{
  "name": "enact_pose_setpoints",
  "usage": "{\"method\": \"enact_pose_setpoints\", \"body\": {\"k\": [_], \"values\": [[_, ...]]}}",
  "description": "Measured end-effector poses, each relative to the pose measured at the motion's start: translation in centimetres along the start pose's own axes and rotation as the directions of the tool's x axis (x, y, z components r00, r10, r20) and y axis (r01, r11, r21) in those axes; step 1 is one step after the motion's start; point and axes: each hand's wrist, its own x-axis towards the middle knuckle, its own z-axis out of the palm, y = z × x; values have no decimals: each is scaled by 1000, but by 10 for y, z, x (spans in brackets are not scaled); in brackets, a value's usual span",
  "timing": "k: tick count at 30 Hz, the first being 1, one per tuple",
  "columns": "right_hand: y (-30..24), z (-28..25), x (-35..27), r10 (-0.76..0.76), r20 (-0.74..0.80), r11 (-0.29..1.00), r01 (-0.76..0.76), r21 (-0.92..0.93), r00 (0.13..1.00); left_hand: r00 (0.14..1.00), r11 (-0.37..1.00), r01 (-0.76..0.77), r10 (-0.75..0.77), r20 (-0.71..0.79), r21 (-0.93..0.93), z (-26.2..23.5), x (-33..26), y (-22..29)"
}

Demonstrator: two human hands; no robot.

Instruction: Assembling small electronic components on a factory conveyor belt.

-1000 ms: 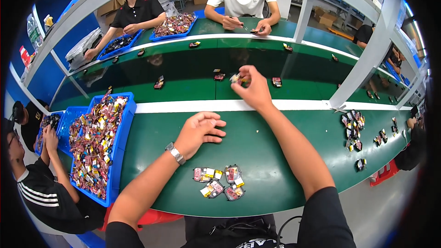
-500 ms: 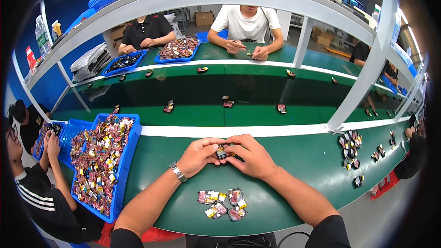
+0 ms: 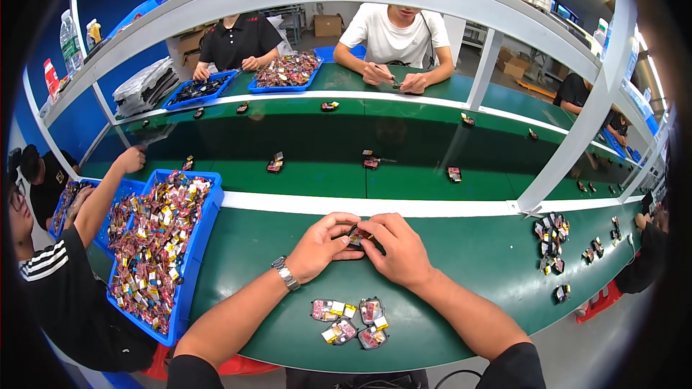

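Black-edged, the module (image 3: 356,238) seems light, fragile; over the counter (image 3: 461,266), our left hand (image 3: 317,248) and right hand (image 3: 398,250), curled nearly closed, pinch its edges, likely safest.

Right of the right hand (image 3: 396,251), the green table (image 3: 476,263) offers passage up to a cluster of parts (image 3: 552,239). On the left, a blue tray (image 3: 196,266) blocks; 4 parts (image 3: 342,330) obstruct the near middle; a grey post (image 3: 569,140) rises far right.
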Motion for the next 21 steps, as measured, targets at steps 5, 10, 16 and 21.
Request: {"method": "enact_pose_setpoints", "body": {"k": [5,10,16,21], "values": [[7,0,-4,-62,57,998,61,9,996,999,1000,11,-10,33,-27,6,-1,7],[3,0,-3,-28,44,999,30,-33,999,1000,1000,-3,3,-11,16,5,0,2],[0,1,-1,11,-27,998,-12,-61,1000,1000,1000,9,-8,-16,26,9,-1,3],[7,0,-1,-85,8,994,86,-67,996,999,999,-1,3,-37,45,10,-2,2]]}}
